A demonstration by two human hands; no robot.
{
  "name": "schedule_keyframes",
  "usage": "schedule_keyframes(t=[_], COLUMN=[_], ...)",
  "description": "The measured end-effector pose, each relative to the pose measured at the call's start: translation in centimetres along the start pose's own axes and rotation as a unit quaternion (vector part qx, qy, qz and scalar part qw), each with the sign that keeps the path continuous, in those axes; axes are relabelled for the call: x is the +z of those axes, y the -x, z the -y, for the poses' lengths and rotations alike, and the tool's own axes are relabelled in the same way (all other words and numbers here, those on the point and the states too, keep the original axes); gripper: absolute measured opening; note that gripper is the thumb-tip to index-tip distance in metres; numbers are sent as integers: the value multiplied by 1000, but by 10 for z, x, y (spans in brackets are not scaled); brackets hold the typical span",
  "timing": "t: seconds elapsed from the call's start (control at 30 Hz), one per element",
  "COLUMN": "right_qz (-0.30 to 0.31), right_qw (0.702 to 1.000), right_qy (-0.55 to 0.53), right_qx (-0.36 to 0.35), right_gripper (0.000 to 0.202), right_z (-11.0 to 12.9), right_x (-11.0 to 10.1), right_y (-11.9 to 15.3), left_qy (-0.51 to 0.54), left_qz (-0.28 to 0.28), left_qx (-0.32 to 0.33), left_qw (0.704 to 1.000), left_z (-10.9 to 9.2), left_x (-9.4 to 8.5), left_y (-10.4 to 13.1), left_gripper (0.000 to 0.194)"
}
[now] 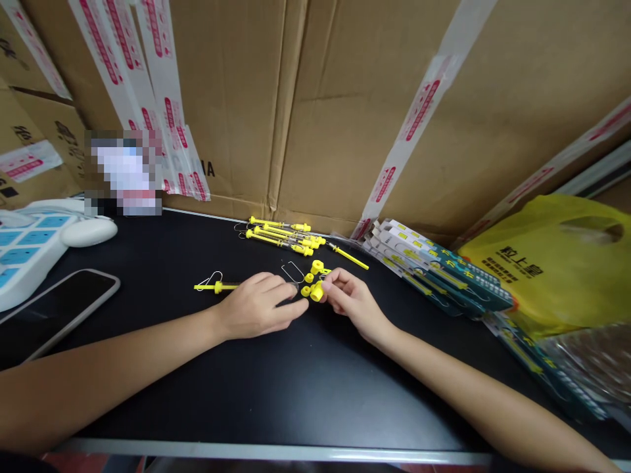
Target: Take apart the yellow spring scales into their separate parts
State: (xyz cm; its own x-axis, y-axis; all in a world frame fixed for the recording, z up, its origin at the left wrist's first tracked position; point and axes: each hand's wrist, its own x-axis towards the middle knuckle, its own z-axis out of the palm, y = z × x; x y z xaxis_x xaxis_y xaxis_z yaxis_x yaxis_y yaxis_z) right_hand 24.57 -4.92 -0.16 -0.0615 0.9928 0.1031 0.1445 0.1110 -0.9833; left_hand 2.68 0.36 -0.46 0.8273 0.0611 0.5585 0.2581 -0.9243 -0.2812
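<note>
On the black table, my left hand [263, 305] lies palm down over one end of a yellow rod with a wire hook [217, 287]; what its curled fingers hold is hidden. My right hand [349, 299] pinches a yellow cap [317, 291] between thumb and fingertips. Small yellow pieces [309, 278] lie between the two hands, with another yellow cap [317, 267] just behind them. A bent metal wire [293, 271] rests behind my left fingers. Farther back is a pile of yellow rods with metal parts [280, 235].
Packaged boxes [434, 269] are stacked at the right beside a yellow plastic bag [557, 263]. A phone [56, 312] and a white power strip [29, 243] lie at the left. Large cardboard [236, 98] stands behind the table.
</note>
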Motion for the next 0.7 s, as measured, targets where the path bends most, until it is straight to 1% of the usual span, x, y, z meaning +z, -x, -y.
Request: schedule_keyframes(t=[0.03,0.1,0.2,0.3,0.4,0.5,0.63,0.7], right_qz=[2,4,3,1,5,10,42,59], right_qw=[1000,998,997,997,996,994,989,986], right_qy=[-19,-46,-64,-71,-79,-87,-108,-125], right_qx=[18,40,45,42,49,64,89,97], right_gripper=[31,30,30,30,30,29,29,30], right_z=[0,0,1,1,0,0,1,2], right_x=[1,2,4,5,6,8,12,14], right_y=[0,2,3,3,4,5,8,9], left_qy=[-7,-21,-35,-37,-42,-41,-25,-13], left_qz=[1,11,23,25,23,7,-25,-32], left_qx=[11,12,2,4,2,4,-1,-5], left_qw=[1000,1000,999,999,999,999,999,999], left_z=[-1,-1,-1,-1,-2,-2,-3,-3], left_x=[0,-1,-1,0,0,-1,-1,0], left_y=[0,0,-1,-1,-2,-4,-6,-6], left_gripper=[26,33,39,39,36,29,15,14])
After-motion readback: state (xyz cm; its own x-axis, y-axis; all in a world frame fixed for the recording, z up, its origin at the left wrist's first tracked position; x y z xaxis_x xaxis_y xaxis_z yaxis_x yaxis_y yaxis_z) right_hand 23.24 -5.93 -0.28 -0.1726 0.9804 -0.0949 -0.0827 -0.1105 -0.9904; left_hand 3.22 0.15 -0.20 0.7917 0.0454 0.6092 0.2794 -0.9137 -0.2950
